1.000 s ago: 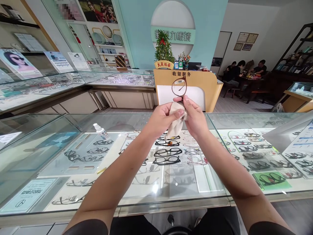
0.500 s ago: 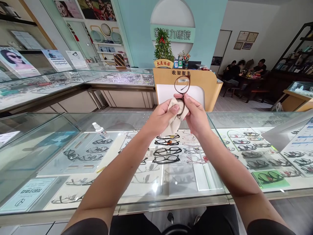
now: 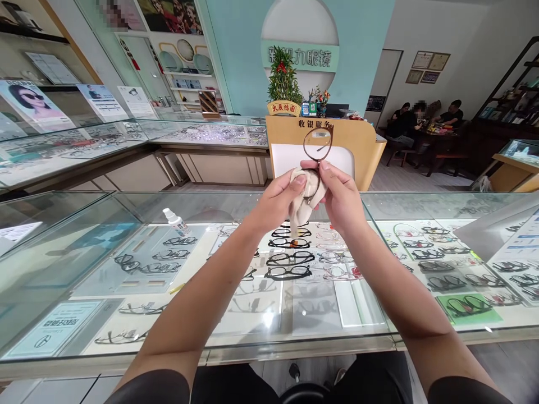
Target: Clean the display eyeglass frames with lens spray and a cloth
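A pair of dark brown round glasses (image 3: 305, 147) is held up on end above the glass counter, one lens up and the other down between the hands. My left hand (image 3: 283, 197) pinches a cream cloth (image 3: 301, 209) over the lower lens, thumb on its face. With thumb and fingertips, my right hand (image 3: 342, 193) grips the frame near its bridge. Part of the cloth lies against my right fingers, and its loose end hangs below. The fingers behind the lens are partly hidden.
Under my arms, a glass display counter (image 3: 236, 354) holds rows of glasses (image 3: 290, 258). A white spray bottle (image 3: 176, 222) stands on it at the left. Beyond are a wooden cashier desk (image 3: 366, 148) and seated people (image 3: 404, 126) at the back right.
The cloth has shifted and bunched over the lower lens, its loose end now hanging differently. Both hands still hold the glasses; the whole view has moved slightly.
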Demonstrator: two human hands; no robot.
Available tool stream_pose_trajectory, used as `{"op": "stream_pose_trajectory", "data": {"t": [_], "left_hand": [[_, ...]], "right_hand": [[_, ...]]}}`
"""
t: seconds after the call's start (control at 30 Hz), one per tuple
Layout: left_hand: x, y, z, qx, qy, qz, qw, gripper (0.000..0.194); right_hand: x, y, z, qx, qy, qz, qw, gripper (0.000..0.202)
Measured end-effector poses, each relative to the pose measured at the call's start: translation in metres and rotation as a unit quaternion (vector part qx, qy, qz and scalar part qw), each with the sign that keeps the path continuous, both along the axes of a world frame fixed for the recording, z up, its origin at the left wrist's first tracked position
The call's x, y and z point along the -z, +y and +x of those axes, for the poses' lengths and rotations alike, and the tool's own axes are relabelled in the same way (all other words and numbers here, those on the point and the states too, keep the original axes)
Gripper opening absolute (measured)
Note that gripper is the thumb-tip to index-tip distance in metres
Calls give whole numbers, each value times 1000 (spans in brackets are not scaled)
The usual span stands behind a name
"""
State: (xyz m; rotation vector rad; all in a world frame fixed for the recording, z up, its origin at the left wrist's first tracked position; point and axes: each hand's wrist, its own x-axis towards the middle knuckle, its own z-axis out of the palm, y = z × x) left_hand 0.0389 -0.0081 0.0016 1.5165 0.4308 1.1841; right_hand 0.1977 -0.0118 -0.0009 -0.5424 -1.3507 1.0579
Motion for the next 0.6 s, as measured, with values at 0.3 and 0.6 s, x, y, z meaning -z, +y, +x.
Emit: {"op": "stream_pose_trajectory", "data": {"t": [0.3,0.6], "left_hand": [[7,-6,20,-146,-55,-7,988,54],[5,1,4,-45,1,16,999,52]], "right_hand": [[3,-1,-8,-4,-11,11,1000,49],[-2,1,0,-3,0,-23,1000,51]]}}
